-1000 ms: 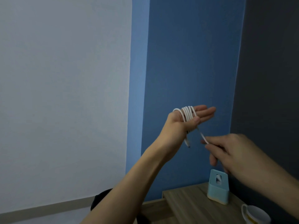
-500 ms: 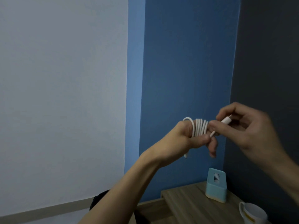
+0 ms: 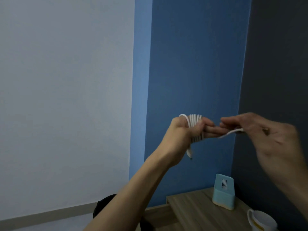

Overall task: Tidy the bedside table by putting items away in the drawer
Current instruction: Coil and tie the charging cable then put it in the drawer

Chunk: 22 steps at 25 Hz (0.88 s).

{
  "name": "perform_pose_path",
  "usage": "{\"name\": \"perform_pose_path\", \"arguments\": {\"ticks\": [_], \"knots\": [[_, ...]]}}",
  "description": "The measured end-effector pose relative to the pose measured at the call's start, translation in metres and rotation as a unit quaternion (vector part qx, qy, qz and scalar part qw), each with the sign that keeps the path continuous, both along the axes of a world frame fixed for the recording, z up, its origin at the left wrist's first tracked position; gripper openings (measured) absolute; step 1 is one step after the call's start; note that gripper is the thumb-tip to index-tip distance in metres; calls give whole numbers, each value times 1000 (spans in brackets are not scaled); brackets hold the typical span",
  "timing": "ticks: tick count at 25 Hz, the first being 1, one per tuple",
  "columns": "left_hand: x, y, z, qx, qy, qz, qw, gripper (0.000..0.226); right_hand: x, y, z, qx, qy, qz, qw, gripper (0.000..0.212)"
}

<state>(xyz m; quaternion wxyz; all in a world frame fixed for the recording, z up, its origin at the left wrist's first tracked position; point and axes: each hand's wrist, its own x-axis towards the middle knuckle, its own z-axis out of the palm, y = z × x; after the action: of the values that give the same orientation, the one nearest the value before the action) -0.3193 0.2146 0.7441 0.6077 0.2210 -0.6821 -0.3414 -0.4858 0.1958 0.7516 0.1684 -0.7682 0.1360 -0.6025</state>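
**White cable coiled on the left hand, loose end pinched by the right**

White is the colour up front: a white cable (image 3: 195, 126) sits wound in several loops around the fingers of the left hand (image 3: 186, 132), held up in the air in front of the blue wall (image 3: 191, 64). The left hand is curled closed over those loops, thumb pressed down on top of them. One short end with a plug hangs down below the wrist.

Across to the right hand (image 3: 260, 132), a little blurred: its thumb and fingertips are pressed together on the other free end of the cable, which runs in a shallow curve from the coil over to that pinch. The two hands are just beside each other, fingertips nearly meeting.

Down at the lower edge of this head view, the wooden bedside table (image 3: 196, 212) stands well below the hands. On it, an upright light-blue holder (image 3: 224, 192) with a cut-out window stands near the corner where the blue wall meets the dark wall (image 3: 275, 55). A white mug (image 3: 260, 220) with a yellow band sits at the table's near right, partly cut off by the frame. To the left, a pale grey wall (image 3: 66, 97).
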Motion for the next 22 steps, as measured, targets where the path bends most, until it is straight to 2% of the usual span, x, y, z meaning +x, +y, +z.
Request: {"name": "perform_pose_path", "arguments": {"ticks": [2,4,6,8,10,12,13,16,19,20,22], "knots": [[4,-1,0,1,37,-10,999,22,2,-2,2,95,-86,75,989,36],[6,2,0,2,47,-11,999,17,6,-5,6,213,-150,171,950,36],[7,4,-3,9,45,-6,999,17,7,-11,10,260,-147,225,927,32],[8,7,-5,29,26,-28,999,19,12,-16,10,229,-63,235,942,34],[8,7,-4,54,5,-63,997,26,20,-19,5,163,56,225,959,53],[8,8,-2,74,-16,-98,992,34,23,-20,3,122,163,218,954,74],[9,9,0,83,-26,-121,989,34,23,-19,4,107,192,216,951,75],[12,12,4,96,-62,-219,969,17,18,-19,7,77,214,213,950,69],[14,12,4,100,-75,-253,959,17,17,-16,8,68,201,182,960,57],[13,13,4,111,-71,-245,961,25,16,-15,7,68,186,163,967,54],[7,16,7,157,-66,-187,968,60,16,-12,2,50,167,131,976,46]]}}
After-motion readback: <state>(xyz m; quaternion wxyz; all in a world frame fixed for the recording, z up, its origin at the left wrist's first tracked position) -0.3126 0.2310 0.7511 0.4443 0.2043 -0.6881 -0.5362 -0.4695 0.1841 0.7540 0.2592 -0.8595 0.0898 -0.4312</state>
